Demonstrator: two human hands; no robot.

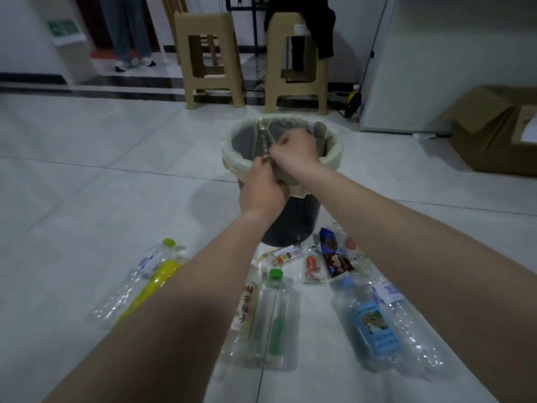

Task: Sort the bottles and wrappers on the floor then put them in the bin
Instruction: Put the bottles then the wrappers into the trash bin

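A dark bin with a pale bag liner stands on the floor in front of me. My left hand and my right hand meet at its near rim, both pinching the liner. Below lie several clear plastic bottles: a yellow-labelled bottle at the left, a green-capped bottle in the middle, a blue-labelled bottle at the right. Several wrappers lie beside the bin's base, among them a dark chocolate wrapper.
Two beige plastic stools stand behind the bin. A cardboard box sits at the right, beside a white cabinet. A person's legs show at the far left. A brown object leans inside the bin.
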